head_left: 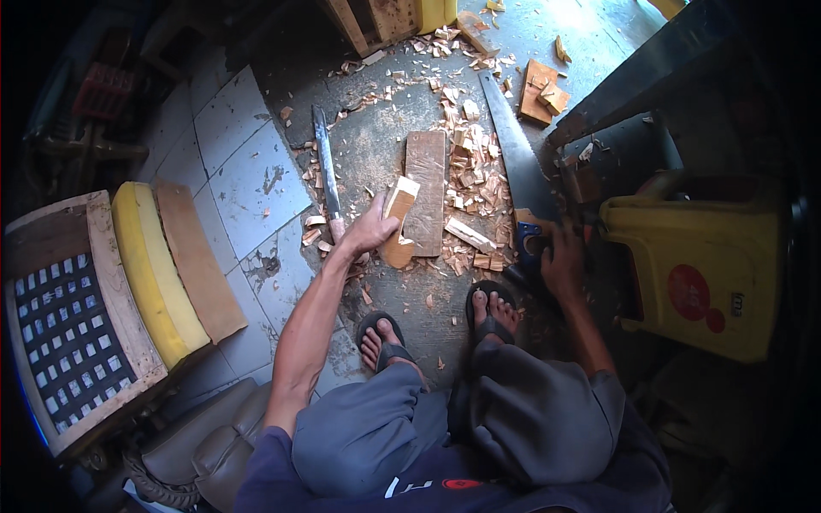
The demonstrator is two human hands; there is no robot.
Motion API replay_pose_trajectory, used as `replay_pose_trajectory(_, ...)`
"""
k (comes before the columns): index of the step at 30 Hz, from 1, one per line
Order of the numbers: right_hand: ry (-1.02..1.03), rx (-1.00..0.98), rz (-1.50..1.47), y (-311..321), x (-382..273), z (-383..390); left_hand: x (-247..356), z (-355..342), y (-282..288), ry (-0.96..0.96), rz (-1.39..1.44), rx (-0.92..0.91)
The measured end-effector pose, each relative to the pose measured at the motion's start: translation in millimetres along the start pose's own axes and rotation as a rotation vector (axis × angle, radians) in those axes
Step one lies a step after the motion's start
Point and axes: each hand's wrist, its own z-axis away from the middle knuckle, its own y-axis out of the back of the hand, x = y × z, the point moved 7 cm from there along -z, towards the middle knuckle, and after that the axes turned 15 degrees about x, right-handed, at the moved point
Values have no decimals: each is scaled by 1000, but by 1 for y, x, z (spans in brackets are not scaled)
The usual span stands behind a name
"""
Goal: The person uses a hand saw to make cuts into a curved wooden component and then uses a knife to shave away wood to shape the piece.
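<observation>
My left hand (374, 227) is closed around a pale wooden block (397, 244) with a curved notch cut into one side. The block is tilted over the left edge of a flat wooden board (425, 184) on the floor. A handsaw (516, 152) lies to the right, its toothed blade pointing away and its blue and black handle nearest me. Right beside that handle is my right hand (564, 267), in shadow; whether its fingers grip anything is unclear. Left of the board lies a machete (325, 158) with a light handle.
Wood chips (469, 162) litter the floor around the board. A yellow plastic container (701, 265) stands at right, near a dark metal beam (641, 73). At left sits a wooden frame with woven black straps (73, 333) and yellow foam (154, 265). Wood offcuts (540, 92) lie beyond the saw.
</observation>
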Motion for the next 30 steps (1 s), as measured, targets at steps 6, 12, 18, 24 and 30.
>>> replay_pose_trajectory(6,-100,-453,-210,-49,-12,20,9,-43,-14,-306,-483,110)
replay_pose_trajectory(12,-2,-361,-209,-37,-11,17,10,-40,-32,-413,-516,300)
replay_pose_trajectory(18,-139,-183,-531,-7,-23,10,16,-53,-31,-395,-381,207)
replay_pose_trajectory(24,-493,-30,-888,48,-56,-13,36,-65,-41,-217,-618,12)
replay_pose_trajectory(30,-532,-7,-1115,33,-86,-2,33,-84,-59,-112,-796,-213)
